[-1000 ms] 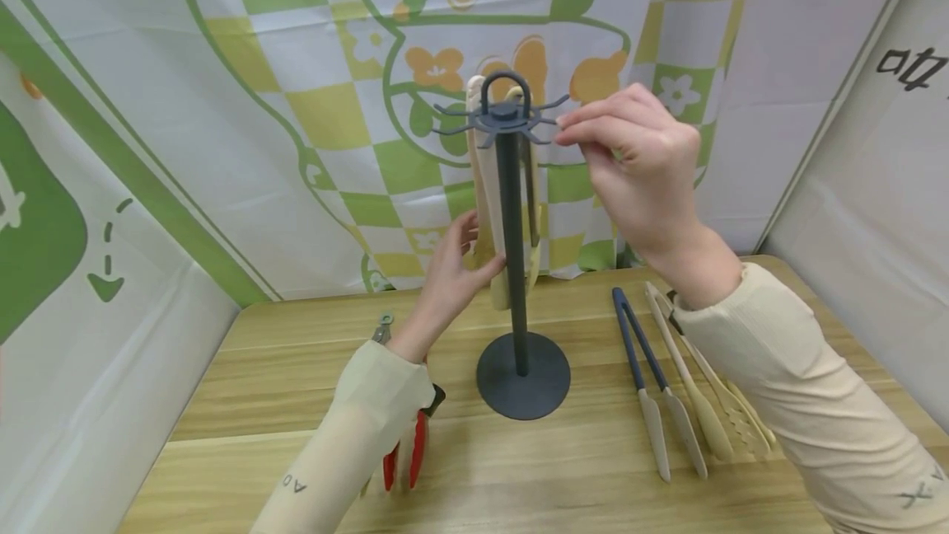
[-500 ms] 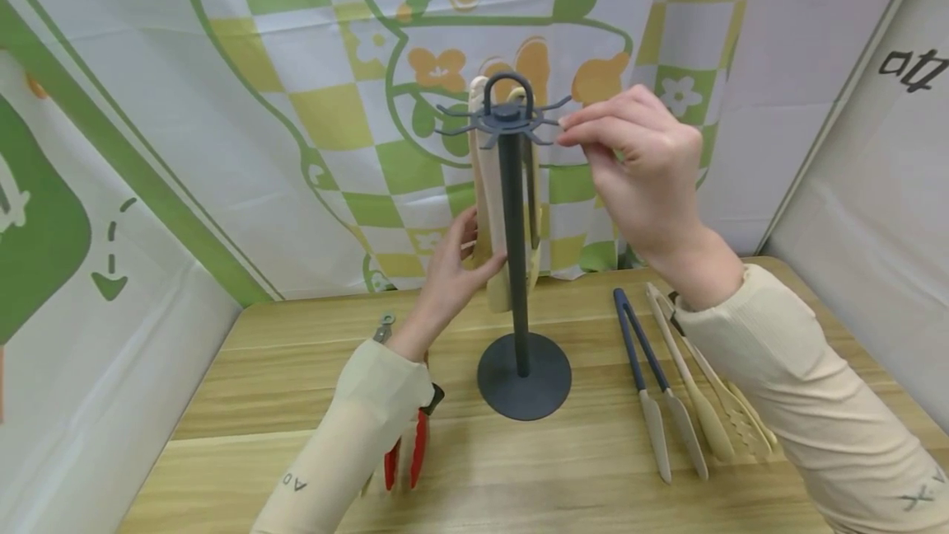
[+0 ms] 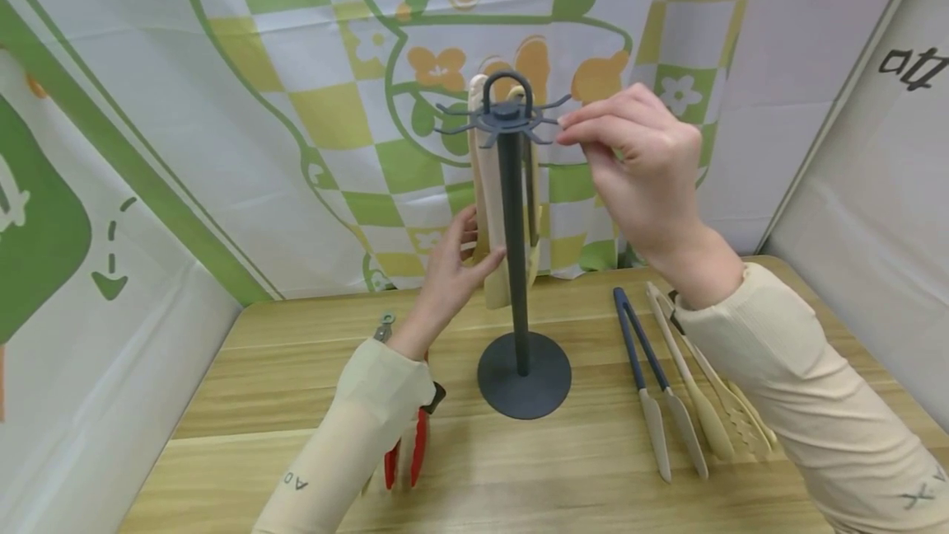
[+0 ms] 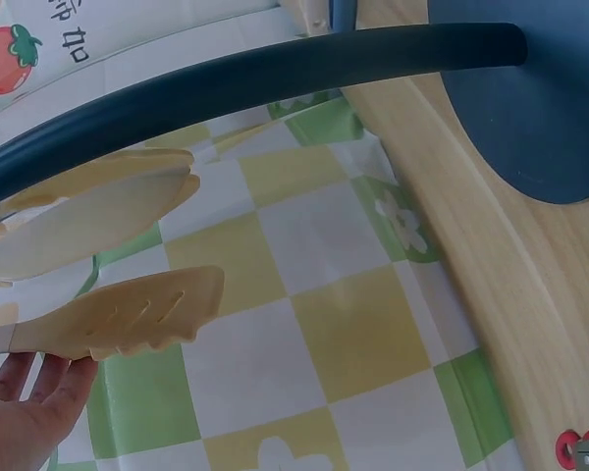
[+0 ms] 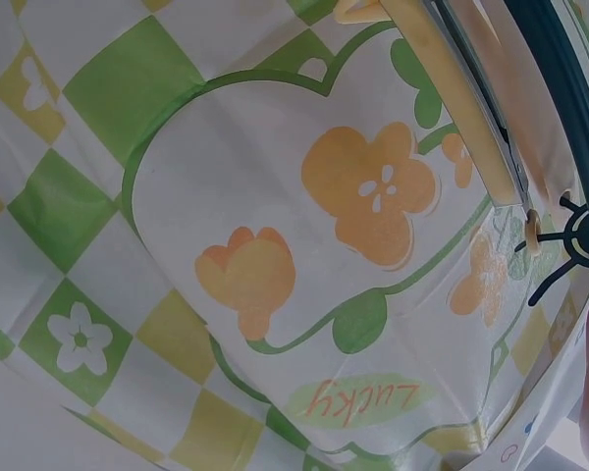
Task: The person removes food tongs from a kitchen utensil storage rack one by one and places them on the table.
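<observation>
A dark grey utensil stand [image 3: 516, 270] has a ring of hooks at its top and a round base on the table. My left hand [image 3: 451, 266], behind the pole on the left, holds beige tongs [image 3: 487, 180] that hang there, thumb on one side and fingers on the other. The left wrist view shows their slotted head [image 4: 147, 314] above my fingertips. Up at the hook ring my right hand [image 3: 641, 151] pinches the tip of a right-hand hook [image 3: 550, 121]. Yellow tongs [image 5: 456, 108] hang behind the pole too, partly hidden in the head view.
Blue-handled tongs [image 3: 633, 336] and beige tongs [image 3: 689, 377] lie at the right of the wooden table [image 3: 586, 468], partly under my right sleeve. Red-tipped tongs [image 3: 419, 447] lie at the left, mostly behind my left forearm. A patterned cloth [image 3: 319, 118] hangs behind the stand.
Both hands stay almost where they were. The lower end of the held beige tongs has shifted very slightly left.
</observation>
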Available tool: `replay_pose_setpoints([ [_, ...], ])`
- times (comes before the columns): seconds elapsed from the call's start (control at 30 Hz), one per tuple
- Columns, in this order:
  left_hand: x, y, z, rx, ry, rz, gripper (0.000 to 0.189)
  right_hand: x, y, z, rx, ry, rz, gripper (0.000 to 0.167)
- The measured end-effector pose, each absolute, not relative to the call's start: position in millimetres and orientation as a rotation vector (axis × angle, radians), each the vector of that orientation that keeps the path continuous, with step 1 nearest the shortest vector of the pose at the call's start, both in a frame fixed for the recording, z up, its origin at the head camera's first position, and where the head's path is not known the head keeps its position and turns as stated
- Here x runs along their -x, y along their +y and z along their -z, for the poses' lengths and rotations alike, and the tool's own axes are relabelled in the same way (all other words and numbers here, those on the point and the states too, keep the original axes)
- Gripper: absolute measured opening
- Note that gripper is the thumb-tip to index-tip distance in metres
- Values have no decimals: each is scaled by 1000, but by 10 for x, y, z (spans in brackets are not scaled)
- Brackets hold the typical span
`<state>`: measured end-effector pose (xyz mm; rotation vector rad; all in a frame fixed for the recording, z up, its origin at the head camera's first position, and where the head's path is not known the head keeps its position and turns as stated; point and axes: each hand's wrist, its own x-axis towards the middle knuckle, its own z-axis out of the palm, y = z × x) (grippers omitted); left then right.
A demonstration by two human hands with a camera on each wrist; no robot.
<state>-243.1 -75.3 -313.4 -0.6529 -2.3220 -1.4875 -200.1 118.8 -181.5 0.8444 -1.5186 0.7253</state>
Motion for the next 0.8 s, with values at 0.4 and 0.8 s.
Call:
replay_pose_setpoints([
  [0.4,2448,-763,3117,637,-2319,1482,62,2001,1197,1809,-841,-1529,-704,22],
  [0.8,2466,-753,3052,624,-2313,1523,59,2004,1195,1819,-836,-1521,-718,22],
])
